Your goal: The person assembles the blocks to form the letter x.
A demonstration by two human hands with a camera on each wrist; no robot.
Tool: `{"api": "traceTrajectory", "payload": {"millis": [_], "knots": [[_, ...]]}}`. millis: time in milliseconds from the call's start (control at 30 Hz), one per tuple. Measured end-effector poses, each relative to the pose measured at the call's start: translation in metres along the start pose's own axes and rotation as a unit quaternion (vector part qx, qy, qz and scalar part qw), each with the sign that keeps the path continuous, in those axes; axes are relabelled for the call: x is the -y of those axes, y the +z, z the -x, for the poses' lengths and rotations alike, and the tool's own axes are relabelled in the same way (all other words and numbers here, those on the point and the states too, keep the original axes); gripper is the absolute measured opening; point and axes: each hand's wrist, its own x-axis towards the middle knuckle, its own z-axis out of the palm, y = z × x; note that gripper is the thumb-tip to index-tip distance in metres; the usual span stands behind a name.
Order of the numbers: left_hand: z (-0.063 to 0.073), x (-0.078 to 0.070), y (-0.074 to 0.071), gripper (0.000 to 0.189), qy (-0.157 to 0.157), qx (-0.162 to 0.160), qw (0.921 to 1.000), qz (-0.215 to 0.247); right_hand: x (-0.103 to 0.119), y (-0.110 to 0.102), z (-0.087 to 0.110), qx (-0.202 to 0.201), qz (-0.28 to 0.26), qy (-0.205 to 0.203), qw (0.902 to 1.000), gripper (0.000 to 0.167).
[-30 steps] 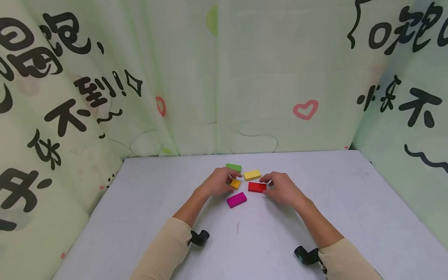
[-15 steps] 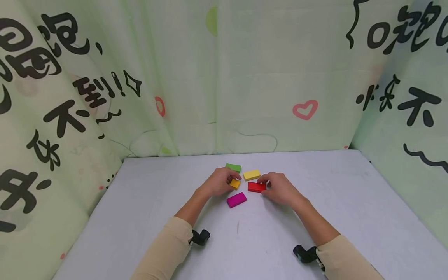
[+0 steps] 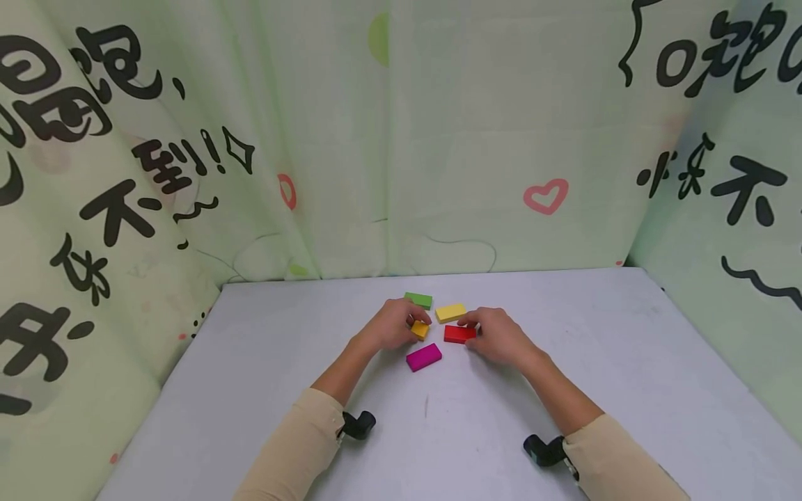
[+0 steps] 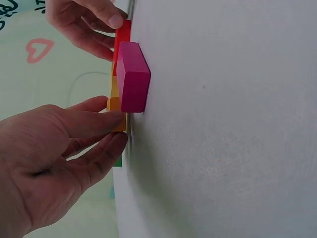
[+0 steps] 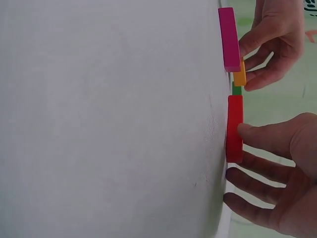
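My left hand [image 3: 391, 325] pinches an orange block [image 3: 420, 330] between thumb and fingers, low over the table. To its right, my right hand [image 3: 500, 335] grips the right end of a red block [image 3: 457, 335]; in the right wrist view the thumb presses the near face of that red block [image 5: 235, 126] and the index finger reaches behind it. A magenta block [image 3: 424, 358] lies nearer to me, in front of both hands. In the left wrist view this magenta block [image 4: 133, 82] partly covers the red one.
A yellow block [image 3: 450, 313] lies just behind the red one, and a green block [image 3: 418, 300] is beyond my left fingers. All rest on a white table [image 3: 432, 438]. Pale green curtains [image 3: 464, 139] with black lettering hang behind and on both sides.
My right hand has shifted slightly left, its fingers coming further over the red block's right end. The left hand and the blocks look nearly unmoved.
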Motion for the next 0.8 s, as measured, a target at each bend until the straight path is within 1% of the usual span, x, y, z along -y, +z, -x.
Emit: {"api": "traceTrajectory", "payload": {"millis": [267,433,667,800], "knots": [[0.006,-0.005,-0.004,0.032,-0.006,-0.004,1.0000,0.005,0.001,0.001,-0.002,-0.002,0.009,0.005,0.9999,0.037],[0.013,-0.010,-0.005,0.031,0.001,-0.001,0.9999,0.015,0.003,0.003,-0.004,-0.006,0.009,0.006,0.9999,0.036],[0.023,-0.021,-0.003,0.029,0.014,-0.004,0.9998,0.012,0.003,0.004,-0.005,-0.012,0.006,0.007,0.9999,0.036],[0.029,-0.029,-0.005,0.030,0.016,0.006,0.9998,0.012,0.003,0.005,-0.006,-0.012,0.000,0.013,0.9998,0.036]]}}
